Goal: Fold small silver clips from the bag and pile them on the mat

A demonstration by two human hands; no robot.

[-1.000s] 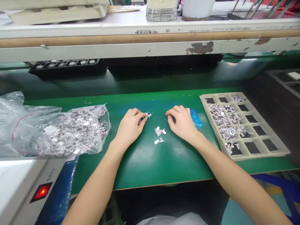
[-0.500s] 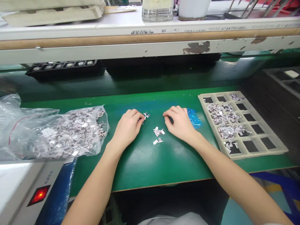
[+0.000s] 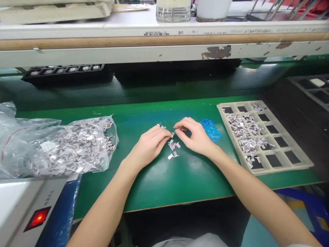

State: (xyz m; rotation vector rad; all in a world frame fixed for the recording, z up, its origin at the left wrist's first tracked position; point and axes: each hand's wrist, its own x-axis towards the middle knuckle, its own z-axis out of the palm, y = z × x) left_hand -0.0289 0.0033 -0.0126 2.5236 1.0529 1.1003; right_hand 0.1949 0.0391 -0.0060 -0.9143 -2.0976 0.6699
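My left hand point(image 3: 150, 144) and my right hand point(image 3: 194, 135) meet fingertip to fingertip over the green mat point(image 3: 159, 178). Between the fingertips sits a tiny silver metal piece point(image 3: 173, 134), pinched by both hands. Just below them lies a small heap of silver pieces point(image 3: 174, 145), with two more pieces point(image 3: 172, 155) nearer me. A few silver pieces point(image 3: 161, 126) lie beyond my left fingers. A pile of small blue parts point(image 3: 210, 129) rests right behind my right hand.
A clear plastic bag point(image 3: 66, 147) full of silver pieces lies at the left. A beige compartment tray point(image 3: 290, 161) holding silver pieces stands at the right. A white box with a red lit switch point(image 3: 37, 218) sits at lower left. A shelf point(image 3: 164, 34) runs overhead.
Both hands have moved toward each other from about a hand's width apart. Their fingertips now join above the small heap, around one silver piece.
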